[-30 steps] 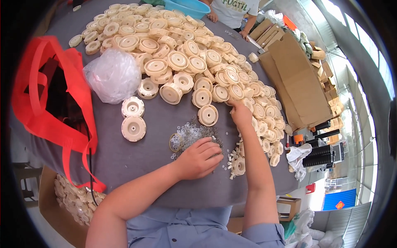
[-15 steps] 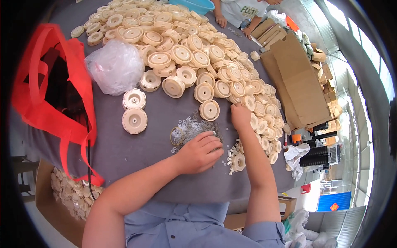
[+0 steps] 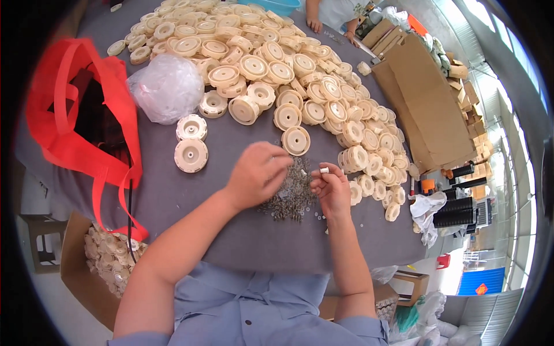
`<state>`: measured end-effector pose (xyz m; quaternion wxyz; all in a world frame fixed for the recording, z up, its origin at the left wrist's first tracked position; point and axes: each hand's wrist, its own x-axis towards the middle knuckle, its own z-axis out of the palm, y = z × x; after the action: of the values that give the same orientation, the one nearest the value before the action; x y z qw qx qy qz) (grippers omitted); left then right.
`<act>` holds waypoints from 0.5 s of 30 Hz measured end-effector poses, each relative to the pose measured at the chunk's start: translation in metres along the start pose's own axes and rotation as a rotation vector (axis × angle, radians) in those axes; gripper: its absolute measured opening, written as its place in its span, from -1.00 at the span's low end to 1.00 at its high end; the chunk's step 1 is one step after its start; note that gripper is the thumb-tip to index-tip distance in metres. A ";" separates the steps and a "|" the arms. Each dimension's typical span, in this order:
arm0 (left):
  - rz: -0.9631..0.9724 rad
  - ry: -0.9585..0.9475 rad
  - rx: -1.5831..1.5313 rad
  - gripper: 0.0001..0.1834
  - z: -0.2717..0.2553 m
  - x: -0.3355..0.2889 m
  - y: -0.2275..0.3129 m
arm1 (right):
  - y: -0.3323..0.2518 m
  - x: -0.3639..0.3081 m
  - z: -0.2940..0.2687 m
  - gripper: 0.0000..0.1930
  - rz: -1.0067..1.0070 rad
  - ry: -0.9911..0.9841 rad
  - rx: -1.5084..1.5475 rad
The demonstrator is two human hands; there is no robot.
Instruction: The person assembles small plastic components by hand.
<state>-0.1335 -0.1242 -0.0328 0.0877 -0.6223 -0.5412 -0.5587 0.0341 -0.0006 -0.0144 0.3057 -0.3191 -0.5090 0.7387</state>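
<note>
Two hands: right hand (image 3: 332, 187) fingers pinching one small white piece (image 3: 324, 170), left hand (image 3: 257, 173) fingers bunched together.

Hovering palm-down with fingers curled, left hand (image 3: 257, 173); facing it just beside, right hand (image 3: 332, 187), fingertips pinching together, both forearms reaching up from the lower edge.

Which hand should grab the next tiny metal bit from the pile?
Probably the left hand: it hovers right over the pile of small metal parts with fingers free, while the right hand already pinches a small white piece.
</note>
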 end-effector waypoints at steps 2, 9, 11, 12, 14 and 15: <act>-0.092 0.057 0.102 -0.76 -0.008 0.003 -0.003 | -0.002 -0.002 0.001 -0.76 0.090 0.043 0.200; -0.106 -0.005 0.136 -0.77 -0.003 0.000 -0.006 | 0.006 0.012 -0.034 -0.80 -0.022 -0.059 0.298; -0.149 0.004 0.155 -0.76 -0.005 0.000 -0.004 | 0.005 0.007 -0.036 -0.82 -0.115 0.011 0.201; -0.149 -0.015 0.156 -0.76 -0.005 0.002 -0.004 | 0.005 0.005 -0.036 -0.83 -0.208 0.075 0.085; -0.136 -0.006 0.178 -0.75 -0.007 0.002 -0.001 | -0.002 -0.002 -0.032 -0.84 -0.245 0.130 0.075; -0.131 -0.033 0.173 -0.73 -0.006 0.000 -0.001 | -0.007 -0.002 -0.030 -0.85 -0.295 0.173 0.053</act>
<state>-0.1379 -0.1277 -0.0313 0.0955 -0.5849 -0.6282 -0.5042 0.0600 0.0162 -0.0159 0.4619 -0.2954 -0.5025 0.6685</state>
